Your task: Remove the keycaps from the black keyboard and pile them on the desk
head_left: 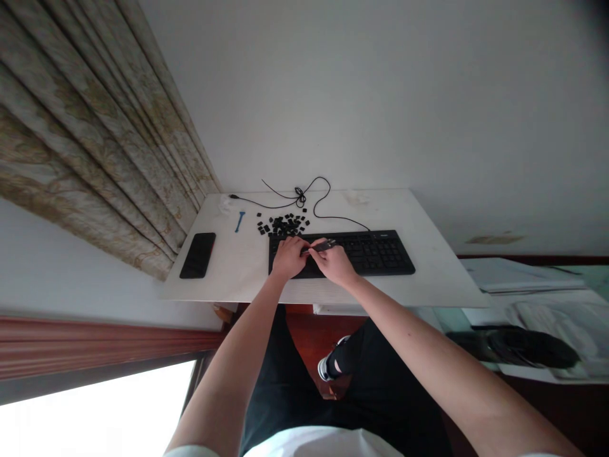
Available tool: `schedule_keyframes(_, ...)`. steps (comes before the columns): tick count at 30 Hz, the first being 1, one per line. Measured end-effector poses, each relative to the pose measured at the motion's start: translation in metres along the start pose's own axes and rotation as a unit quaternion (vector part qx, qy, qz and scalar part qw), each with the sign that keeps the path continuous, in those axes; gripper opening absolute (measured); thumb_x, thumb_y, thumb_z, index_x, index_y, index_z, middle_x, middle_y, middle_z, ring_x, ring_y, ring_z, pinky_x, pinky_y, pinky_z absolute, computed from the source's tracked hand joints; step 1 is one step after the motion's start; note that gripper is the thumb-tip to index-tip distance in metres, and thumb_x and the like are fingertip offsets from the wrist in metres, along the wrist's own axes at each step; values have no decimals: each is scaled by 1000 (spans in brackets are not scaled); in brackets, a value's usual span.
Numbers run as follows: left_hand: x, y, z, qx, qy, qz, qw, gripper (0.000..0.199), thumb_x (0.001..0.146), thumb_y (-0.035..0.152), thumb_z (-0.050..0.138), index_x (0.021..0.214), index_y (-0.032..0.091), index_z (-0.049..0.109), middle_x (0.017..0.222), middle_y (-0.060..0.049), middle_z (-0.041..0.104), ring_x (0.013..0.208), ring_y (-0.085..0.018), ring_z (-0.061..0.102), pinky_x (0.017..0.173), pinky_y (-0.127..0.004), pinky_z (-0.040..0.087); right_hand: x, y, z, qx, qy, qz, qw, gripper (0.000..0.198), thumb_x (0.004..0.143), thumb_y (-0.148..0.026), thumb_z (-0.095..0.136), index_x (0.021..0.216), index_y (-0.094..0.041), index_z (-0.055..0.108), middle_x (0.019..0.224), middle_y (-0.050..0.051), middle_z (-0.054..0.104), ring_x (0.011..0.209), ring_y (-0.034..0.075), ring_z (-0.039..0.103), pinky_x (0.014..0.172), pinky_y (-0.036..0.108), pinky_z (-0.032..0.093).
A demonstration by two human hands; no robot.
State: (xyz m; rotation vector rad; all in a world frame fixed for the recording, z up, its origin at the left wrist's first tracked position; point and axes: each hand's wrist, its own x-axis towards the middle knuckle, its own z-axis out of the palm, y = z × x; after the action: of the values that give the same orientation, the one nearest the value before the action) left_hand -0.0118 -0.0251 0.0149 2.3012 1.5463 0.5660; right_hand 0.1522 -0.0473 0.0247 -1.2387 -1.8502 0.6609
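Black keyboard (pixel 361 252) lies along the near edge of the white desk (pixel 428 279), toward its right half. Both hands work over the keyboard's left end. Left hand (pixel 288 256) rests curled on the keys, fingers pressed down; whether it pinches a cap cannot be told. Right hand (pixel 335 263) pinches a slim dark tool (pixel 321 245) pointing toward the left hand.

Loose keycaps (pixel 284 225) lie heaped just behind the keyboard's left end, near the coiled cable (pixel 304 198). Blue puller (pixel 240 221) and phone (pixel 198 255) sit toward the left edge, untouched.

Judgement: keep the left hand bracing the board, keep the tool tip low and lift straight up, so that caps do not fly off the near edge.
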Motion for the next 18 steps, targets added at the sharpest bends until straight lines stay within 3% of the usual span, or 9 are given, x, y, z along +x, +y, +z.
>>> schedule_keyframes(7, 0, -3, 3, -31, 12, 13, 999, 16, 91, 17, 61, 102, 23, 71, 107, -5, 72, 112, -25, 58, 98, -42, 42, -12, 3, 4, 21, 16, 4, 1000, 19, 97, -37, 56, 101, -21, 65, 96, 9, 76, 83, 23, 76, 73, 31, 60)
schedule_keyframes(11, 1, -9, 8, -75, 60, 10, 995, 16, 91, 15, 63, 104, 22, 71, 106, -5, 72, 106, -23, 62, 97, -40, 46, -12, 1, -3, 51, 65, 11, 997, 25, 96, -44, 56, 100, -21, 66, 98, 9, 76, 83, 23, 76, 72, 31, 61)
schedule_keyframes(15, 1, -16, 13, -148, 121, -4, 982, 16, 91, 13, 63, 104, 20, 70, 105, -6, 70, 101, -19, 65, 94, -35, 51, -5, 17, -42, -5, 173, 32, 984, 30, 92, -48, 61, 95, -19, 68, 94, 10, 76, 82, 23, 75, 73, 33, 60)
schedule_keyframes(18, 1, -18, 15, -171, 146, -10, 974, 17, 92, 12, 60, 103, 20, 70, 106, -5, 69, 100, -18, 66, 93, -33, 53, 0, 55, -87, -31, 276, 100, 955, 36, 88, -51, 64, 89, -16, 69, 77, 9, 74, 74, 24, 74, 72, 35, 60)
